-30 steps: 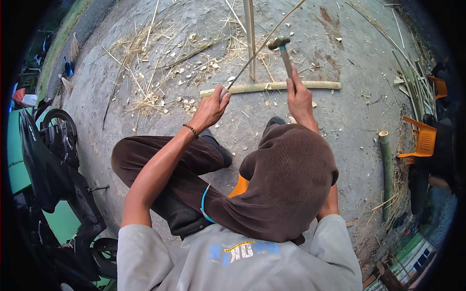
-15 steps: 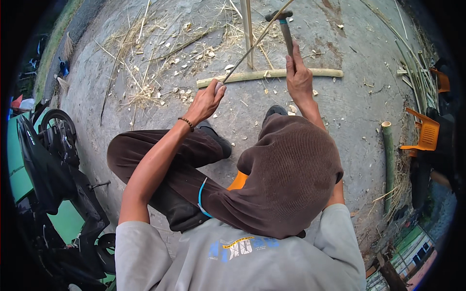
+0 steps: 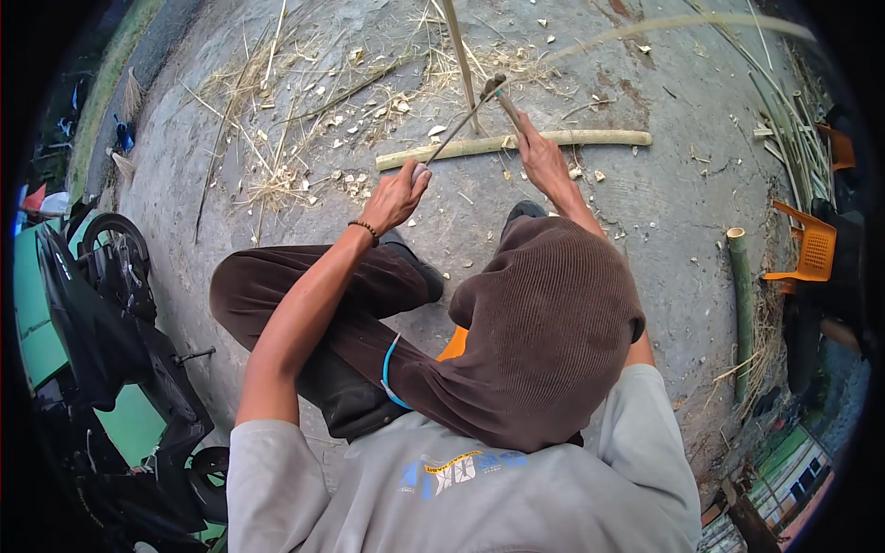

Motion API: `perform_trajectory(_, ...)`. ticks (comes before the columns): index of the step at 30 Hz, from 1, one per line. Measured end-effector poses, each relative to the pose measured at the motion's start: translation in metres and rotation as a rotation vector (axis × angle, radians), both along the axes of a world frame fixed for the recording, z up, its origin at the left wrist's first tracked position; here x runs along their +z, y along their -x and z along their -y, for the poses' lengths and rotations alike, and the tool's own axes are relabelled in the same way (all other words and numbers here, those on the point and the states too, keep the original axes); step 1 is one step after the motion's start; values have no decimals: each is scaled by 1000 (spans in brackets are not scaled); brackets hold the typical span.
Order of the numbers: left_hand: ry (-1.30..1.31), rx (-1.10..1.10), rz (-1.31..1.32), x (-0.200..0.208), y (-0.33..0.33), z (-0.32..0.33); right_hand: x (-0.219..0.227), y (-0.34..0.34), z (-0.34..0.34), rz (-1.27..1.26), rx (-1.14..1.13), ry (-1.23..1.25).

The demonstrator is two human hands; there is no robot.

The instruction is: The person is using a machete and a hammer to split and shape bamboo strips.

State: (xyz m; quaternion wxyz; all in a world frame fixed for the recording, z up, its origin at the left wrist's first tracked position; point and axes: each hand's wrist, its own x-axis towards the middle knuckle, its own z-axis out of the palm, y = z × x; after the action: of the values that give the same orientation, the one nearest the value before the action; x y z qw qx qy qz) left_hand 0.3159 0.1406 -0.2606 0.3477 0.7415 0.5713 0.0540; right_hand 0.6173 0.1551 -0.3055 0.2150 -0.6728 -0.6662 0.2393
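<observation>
Hammer (image 3: pixel 509 106) and right hand (image 3: pixel 544 168) have dropped and swung toward ten o'clock, so the head now meets or overlaps the far end of the dark blade (image 3: pixel 454 135); contact itself is hard to tell from above. Beyond it, a pale strip (image 3: pixel 728 17) that ran on toward one o'clock, in line with the blade, now shows as a blurred arc bowed over toward two o'clock, and the stake (image 3: pixel 461 51) leans a little more to eleven. To judge by this, the downstroke has just been spent, with the blade and strip taking the blow. At eleven o'clock, the left hand (image 3: pixel 395 199) is curled tight around the blade's handle, its wrist with the bracelet (image 3: pixel 366 229) in line with the forearm, blade aimed at one o'clock. Between one and two, the right hand is wrapped around the hammer's handle, its arm reaching up past the knee (image 3: pixel 553 323) and the tool angled toward eleven. The pole (image 3: pixel 581 138) lies on the floor (image 3: pixel 673 295) at twelve to one, just beyond both hands.
</observation>
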Motion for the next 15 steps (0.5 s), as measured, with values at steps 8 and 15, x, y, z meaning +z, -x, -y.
perform_trajectory(8,31,-13,5,-1,-1,3,11,13,9,-119,-101,-25)
perform_trajectory(15,27,-16,-29,-20,5,7,21,17,6,-241,-149,-103)
